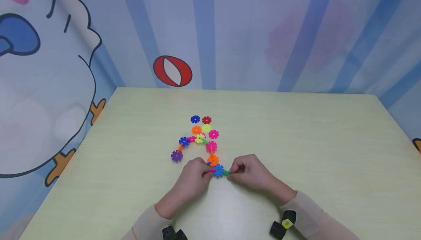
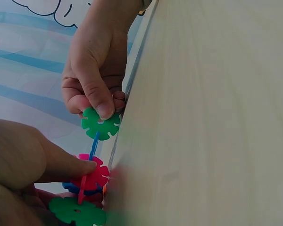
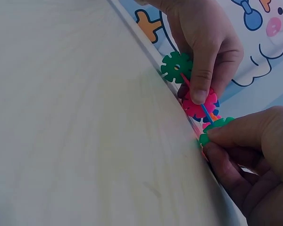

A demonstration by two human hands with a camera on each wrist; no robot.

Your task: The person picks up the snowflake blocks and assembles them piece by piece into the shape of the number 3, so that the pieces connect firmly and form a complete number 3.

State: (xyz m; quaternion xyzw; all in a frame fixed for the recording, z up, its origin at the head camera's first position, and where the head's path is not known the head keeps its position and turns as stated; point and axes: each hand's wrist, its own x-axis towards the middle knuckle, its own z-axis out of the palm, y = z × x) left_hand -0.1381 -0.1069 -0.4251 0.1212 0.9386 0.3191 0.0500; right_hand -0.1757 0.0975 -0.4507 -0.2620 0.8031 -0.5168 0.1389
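Both hands hold notched plastic flower discs near the table's middle front. My left hand pinches a pink disc between thumb and fingers. Thumb and finger of my right hand grip a green disc. A blue disc, seen edge-on in the wrist views, slots between the pink and green ones. Another green disc joins the pink one on its other side, beside the left hand. From here a linked chain runs away past an orange disc and curves left to a purple disc.
Beyond the chain lie more discs, among them a dark blue disc, a red disc and a pink disc. The pale wooden table meets a striped blue wall at its back and a cartoon-printed wall at the left.
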